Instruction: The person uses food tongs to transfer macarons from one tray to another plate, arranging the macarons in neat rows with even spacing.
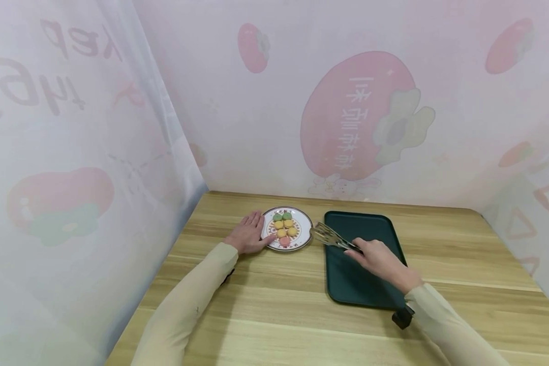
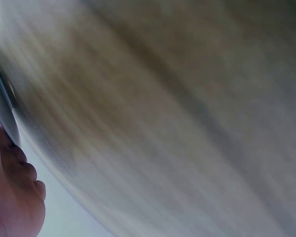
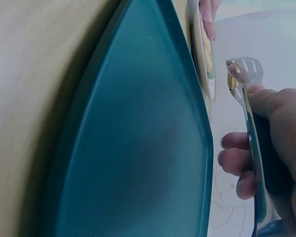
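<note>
On the left of the table a round white plate (image 1: 304,229) with a dark rim bears several small macaron-like pieces: green ones (image 1: 277,217) at the back, yellow ones (image 1: 292,232) in the middle and a pink one (image 1: 284,242) in front. My left hand (image 1: 250,235) rests against the plate's left rim, its fingers straight and the thumb at the edge. My right hand (image 1: 374,256) grips metal tongs (image 1: 326,235) with slotted heads and dark handles. The tong heads (image 3: 246,69) point left, close to the plate's right side, with no piece visible between them.
A dark green rectangular tray (image 1: 347,284) lies right of the plate, beneath my right hand and the tongs. The wooden table (image 1: 279,305) meets a pale curtain (image 1: 256,127) with strawberry prints at the back, and another curtain hangs on the left.
</note>
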{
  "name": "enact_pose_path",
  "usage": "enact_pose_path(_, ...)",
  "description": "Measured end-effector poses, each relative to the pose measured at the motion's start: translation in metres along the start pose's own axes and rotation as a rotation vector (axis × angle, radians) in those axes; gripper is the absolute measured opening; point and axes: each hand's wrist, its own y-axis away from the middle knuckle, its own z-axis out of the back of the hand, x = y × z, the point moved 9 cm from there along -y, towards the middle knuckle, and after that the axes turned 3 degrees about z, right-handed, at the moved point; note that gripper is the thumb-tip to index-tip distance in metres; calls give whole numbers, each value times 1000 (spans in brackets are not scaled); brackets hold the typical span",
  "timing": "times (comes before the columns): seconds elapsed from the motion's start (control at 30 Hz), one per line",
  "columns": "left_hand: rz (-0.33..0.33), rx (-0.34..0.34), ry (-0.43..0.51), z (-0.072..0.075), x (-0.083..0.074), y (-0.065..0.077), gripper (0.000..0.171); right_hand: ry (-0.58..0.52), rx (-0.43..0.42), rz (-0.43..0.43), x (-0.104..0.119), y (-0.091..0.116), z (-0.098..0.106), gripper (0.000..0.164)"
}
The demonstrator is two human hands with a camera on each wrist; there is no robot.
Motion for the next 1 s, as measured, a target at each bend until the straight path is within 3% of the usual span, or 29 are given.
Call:
enact_pose_path(0.2, 11, 16, -1, 0, 0, -1, 99, -5, 9, 34, 10, -11, -7, 20)
enact_pose_path(1.0, -1, -15, 9, 3, -3, 2, 98, -62, 79, 31, 25, -35, -36, 21)
